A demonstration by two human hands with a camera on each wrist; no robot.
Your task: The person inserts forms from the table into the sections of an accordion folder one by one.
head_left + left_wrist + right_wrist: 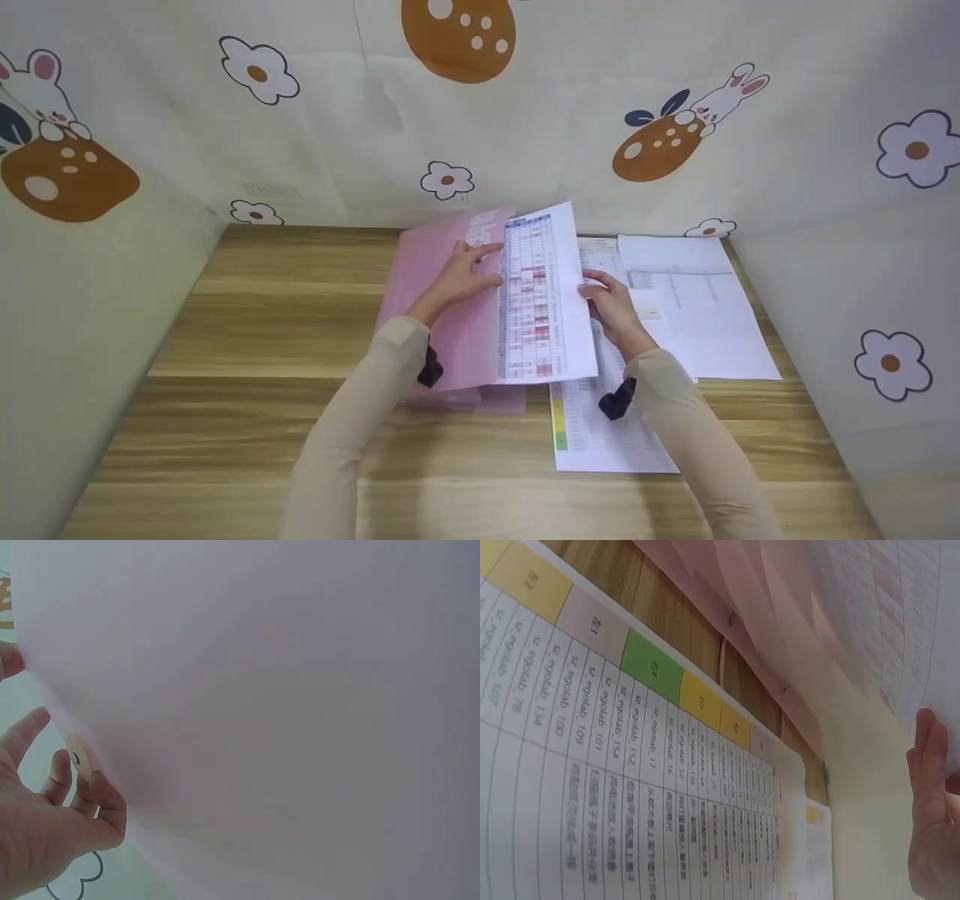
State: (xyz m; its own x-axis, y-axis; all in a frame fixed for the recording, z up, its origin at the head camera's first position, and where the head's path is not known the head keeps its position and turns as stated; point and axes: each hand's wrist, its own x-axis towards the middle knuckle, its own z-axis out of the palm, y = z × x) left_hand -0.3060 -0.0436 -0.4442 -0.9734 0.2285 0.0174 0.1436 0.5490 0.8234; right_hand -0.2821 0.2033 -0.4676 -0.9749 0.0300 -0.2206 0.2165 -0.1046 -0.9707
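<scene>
A pink folder [461, 322] stands partly raised, with a printed sheet [540, 300] showing tables and red cells at its right side. My left hand [454, 281] is at the folder's edge beside the sheet, thumb and index finger spread. In the left wrist view, curled fingers of the left hand [60, 825] meet the edge of a broad pale pink surface [262, 720], near a small round fastener [77, 757]. My right hand [615, 311] grips the sheet's right edge; in the right wrist view, fingers of the right hand [934, 817] lie against the paper [930, 630].
Under my right forearm lies a printed list [600, 442] with yellow and green cells along its left edge. More white papers [712, 322] lie at the right on the wooden table [247, 420]. A patterned cloth [330, 135] hangs behind and at both sides.
</scene>
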